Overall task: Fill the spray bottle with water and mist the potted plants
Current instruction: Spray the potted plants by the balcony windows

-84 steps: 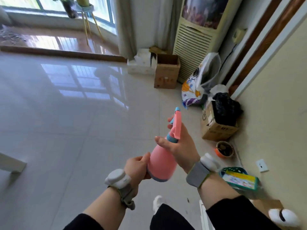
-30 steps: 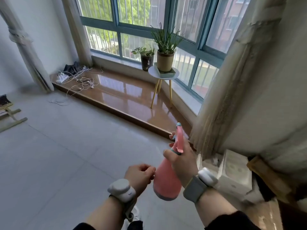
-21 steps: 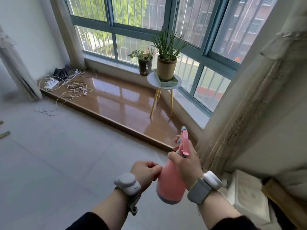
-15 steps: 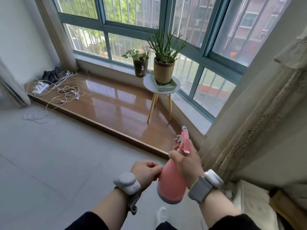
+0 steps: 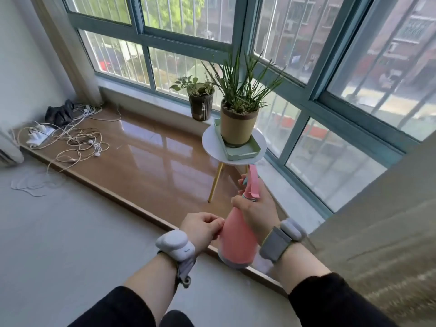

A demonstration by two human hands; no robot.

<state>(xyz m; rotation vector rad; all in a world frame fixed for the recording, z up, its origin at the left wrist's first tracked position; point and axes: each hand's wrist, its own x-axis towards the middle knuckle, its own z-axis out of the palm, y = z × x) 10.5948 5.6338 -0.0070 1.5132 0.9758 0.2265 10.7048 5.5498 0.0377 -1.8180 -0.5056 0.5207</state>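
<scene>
You gripped one pink spray bottle (image 5: 238, 241) in your right hand (image 5: 256, 210), curled left hand (image 5: 200, 228) touching it, two potted plants (image 5: 238, 109) far ahead.

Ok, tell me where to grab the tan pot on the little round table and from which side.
Take the tan pot round its lower wall, coming from the room side. The wall is plain and narrows downward, so two hands would likely wrap it. Long leaves spread over the rim, and the window and dark pot crowd the far side. It stands in a green tray.
</scene>
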